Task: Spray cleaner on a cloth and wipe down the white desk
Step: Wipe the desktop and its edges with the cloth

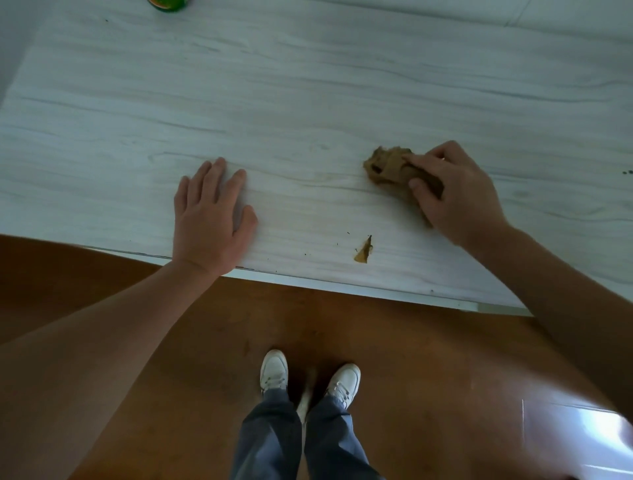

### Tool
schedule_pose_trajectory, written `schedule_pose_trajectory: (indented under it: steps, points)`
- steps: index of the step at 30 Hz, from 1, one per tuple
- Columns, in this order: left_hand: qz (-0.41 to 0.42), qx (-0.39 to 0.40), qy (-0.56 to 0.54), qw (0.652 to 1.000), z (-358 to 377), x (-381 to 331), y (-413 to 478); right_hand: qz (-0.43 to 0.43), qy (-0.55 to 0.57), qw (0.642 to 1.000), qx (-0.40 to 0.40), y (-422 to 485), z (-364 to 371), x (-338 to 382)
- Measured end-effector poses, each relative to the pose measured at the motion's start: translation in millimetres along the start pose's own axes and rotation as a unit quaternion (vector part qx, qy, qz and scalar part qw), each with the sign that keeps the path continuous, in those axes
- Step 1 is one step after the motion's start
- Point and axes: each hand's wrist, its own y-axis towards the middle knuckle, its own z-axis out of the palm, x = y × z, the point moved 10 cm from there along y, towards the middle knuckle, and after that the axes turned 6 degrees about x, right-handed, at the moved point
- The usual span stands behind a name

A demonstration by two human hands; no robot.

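Wiping looks to be the step in hand; the right hand [455, 192] is curled down over a bunched brown cloth [390, 168], fingers and thumb clamped on it and pressing it to the white desk [308, 85] toward the right side, a fair way in from the near edge; that crumpled grip probably gives a firm pad to scrub with. The left hand [212, 212] lies flat on the desk nearer the left, fingers spread and holding nothing, its wrist at the near edge; it seems placed there to brace the body while the other arm works. Between the two hands, close to the near edge, sits a small tan scrap [363, 251] with a few dark specks around it; more specks show at the far right; these suggest this strip is not yet clean. At the far left edge of the view a green container [169, 4] is only partly in sight; whether it is the cleaner I cannot tell.
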Motion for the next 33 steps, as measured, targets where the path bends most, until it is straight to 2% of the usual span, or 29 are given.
schedule_pose_trajectory:
  steps: [4, 9, 13, 15, 17, 19, 23, 25, 27, 30, 33]
  points:
    - [0.0, -0.003, -0.012, 1.0, -3, -1, -2, 0.021, -0.007, 0.999, 0.039, -50, 22, 16]
    - [0.001, 0.015, -0.018, 1.0, 0, -1, 0, 0.133, 0.01, 0.991, -0.018, -60, 53, 64]
    - [0.011, 0.018, -0.01, 1.0, 0, 0, 0, 0.015, 0.037, 0.999, 0.034, -50, 94, 161]
    - [0.013, 0.015, -0.007, 1.0, 0, 1, 0, -0.035, 0.035, 0.997, 0.058, -49, 99, 172]
    - [0.014, 0.014, -0.013, 1.0, 1, 1, 1, -0.031, 0.024, 0.998, 0.053, -47, 89, 150]
    - [0.012, 0.007, -0.023, 1.0, 1, 1, 1, 0.009, -0.001, 1.0, 0.023, -44, 68, 109]
    - [0.011, -0.007, -0.031, 0.999, 0, 2, 1, 0.153, -0.051, 0.986, -0.034, -31, 25, 8]
    - [0.013, -0.005, -0.029, 0.999, 1, 2, 1, 0.216, -0.054, 0.974, -0.04, -36, 23, -8]
    - [0.012, -0.002, -0.033, 0.999, 0, 3, 2, 0.221, -0.052, 0.973, -0.037, -54, 32, 14]
    - [0.01, 0.004, -0.039, 0.999, 0, 4, 2, 0.172, -0.026, 0.984, -0.04, -83, 55, 79]
    - [0.013, 0.004, -0.036, 0.999, 1, 3, 3, 0.129, 0.013, 0.991, -0.029, -75, 86, 140]
